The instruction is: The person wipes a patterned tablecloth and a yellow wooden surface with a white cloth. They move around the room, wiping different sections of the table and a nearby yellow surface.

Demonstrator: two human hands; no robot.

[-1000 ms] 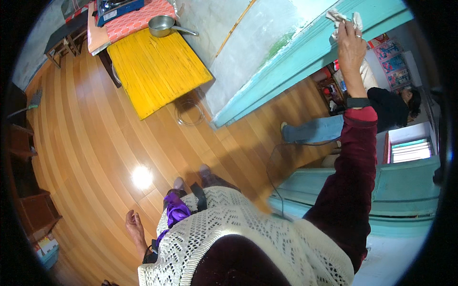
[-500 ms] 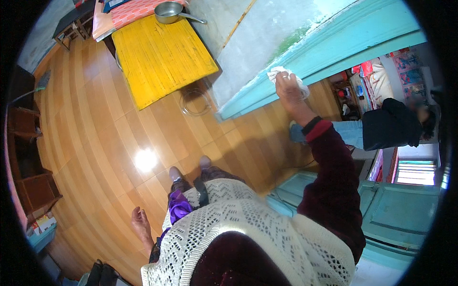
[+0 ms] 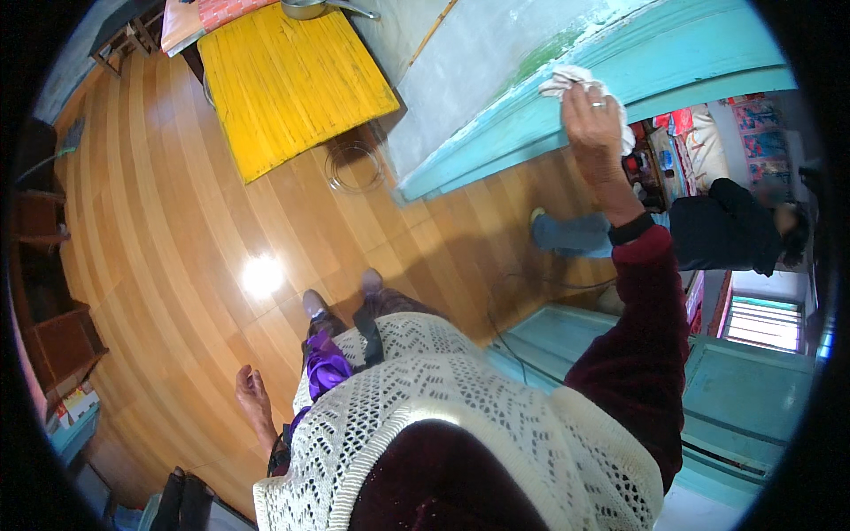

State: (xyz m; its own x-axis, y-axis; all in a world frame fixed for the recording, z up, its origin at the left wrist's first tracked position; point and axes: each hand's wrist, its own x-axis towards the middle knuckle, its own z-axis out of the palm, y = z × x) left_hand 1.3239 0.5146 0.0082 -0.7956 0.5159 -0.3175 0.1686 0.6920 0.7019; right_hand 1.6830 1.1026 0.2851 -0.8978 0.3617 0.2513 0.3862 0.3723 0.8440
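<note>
Your right hand (image 3: pixel 591 119) is pressing a white cloth (image 3: pixel 567 81) flat-fingered against the turquoise door frame (image 3: pixel 496 146), your left hand (image 3: pixel 252 394) is hanging empty, fingers loosely open, above the wooden floor (image 3: pixel 159 230).

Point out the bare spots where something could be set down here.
Free: the wide wooden plank floor left of the feet, and most of the yellow slatted tabletop. Crowded: beside the turquoise door frame, where the right hand presses a white cloth.
</note>
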